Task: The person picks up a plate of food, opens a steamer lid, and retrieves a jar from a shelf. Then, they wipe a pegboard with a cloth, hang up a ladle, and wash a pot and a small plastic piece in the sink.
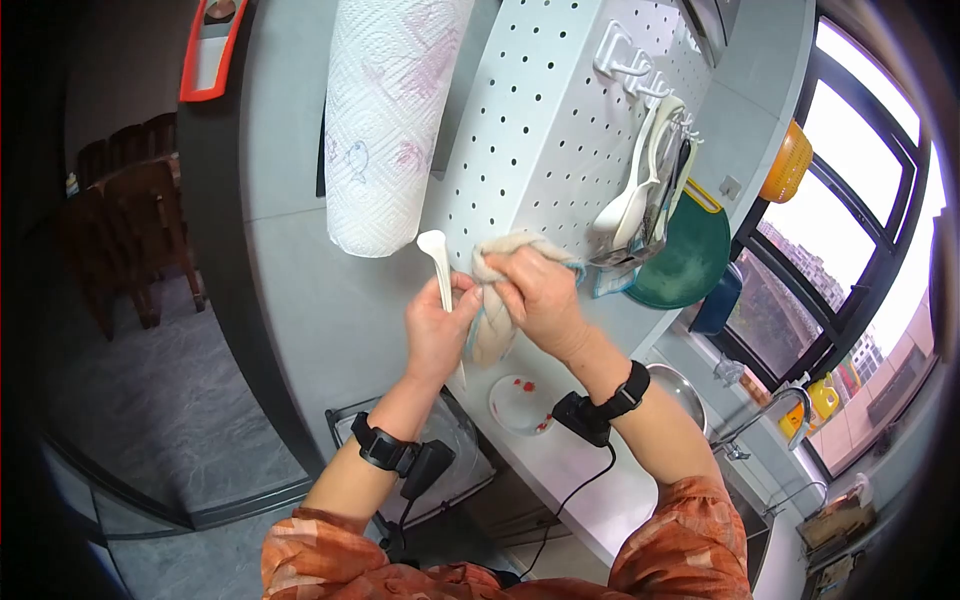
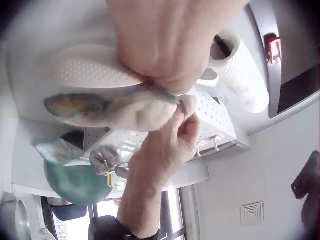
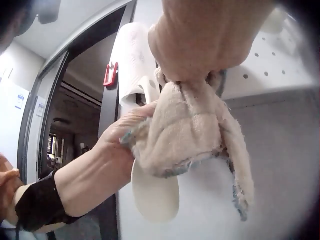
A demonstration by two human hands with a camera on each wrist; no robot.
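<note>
My left hand [image 1: 437,325] grips a white rice paddle [image 1: 438,262], its handle end pointing up past the fingers. In the left wrist view the paddle's broad blade [image 2: 95,67] shows a dimpled face. My right hand [image 1: 540,295] holds a bunched beige cloth [image 1: 497,325] with a frayed blue edge, close beside the left hand. The cloth hangs down in folds in the right wrist view, overlapping the middle of the paddle, whose blade [image 3: 156,197] shows below it.
A paper towel roll [image 1: 390,130] hangs on the wall beside a white pegboard box [image 1: 520,120]. Hanging utensils [image 1: 640,190] and a green cutting board [image 1: 685,250] are to the right. Below, a plate [image 1: 512,400] with red bits lies on the counter, near a metal bowl [image 1: 685,390] and faucet [image 1: 770,415].
</note>
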